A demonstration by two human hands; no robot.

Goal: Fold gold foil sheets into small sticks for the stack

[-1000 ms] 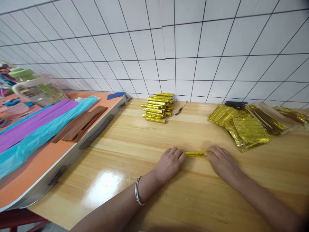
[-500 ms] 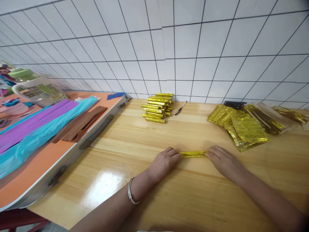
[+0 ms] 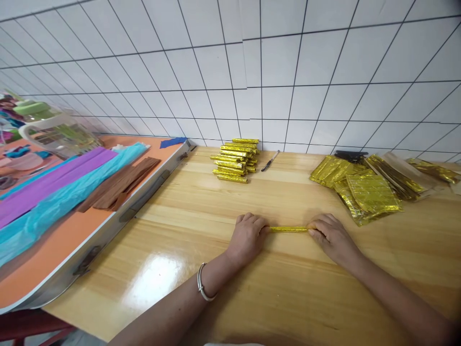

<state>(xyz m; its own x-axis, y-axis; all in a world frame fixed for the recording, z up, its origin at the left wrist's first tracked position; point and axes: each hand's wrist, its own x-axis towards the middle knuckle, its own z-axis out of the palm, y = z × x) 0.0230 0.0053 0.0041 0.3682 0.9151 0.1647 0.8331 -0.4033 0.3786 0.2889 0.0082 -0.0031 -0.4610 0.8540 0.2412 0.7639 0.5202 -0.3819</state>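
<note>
A thin roll of gold foil paper (image 3: 289, 229) lies crosswise on the wooden table between my hands. My left hand (image 3: 248, 236), with a silver bangle on its wrist, is closed on the roll's left end. Its right end is pinched by my right hand (image 3: 333, 240); the fingertips hide both ends. Farther back, a stack of similar gold foil rolls (image 3: 234, 161) rests near the wall. Flat gold foil sheets (image 3: 374, 192) lie in a loose pile beyond my right hand.
A pen (image 3: 270, 161) lies by the stacked rolls. On the left stands an orange-topped table (image 3: 57, 250) with brown crepe paper (image 3: 120, 185), purple paper (image 3: 61, 180) and a clear jug (image 3: 61, 129) with a green lid. The tiled wall (image 3: 281, 72) borders the back.
The foil between my hands has become narrower, from two side-by-side ridges to a single thin roll. My left-hand fingers have shifted slightly farther over its end.
</note>
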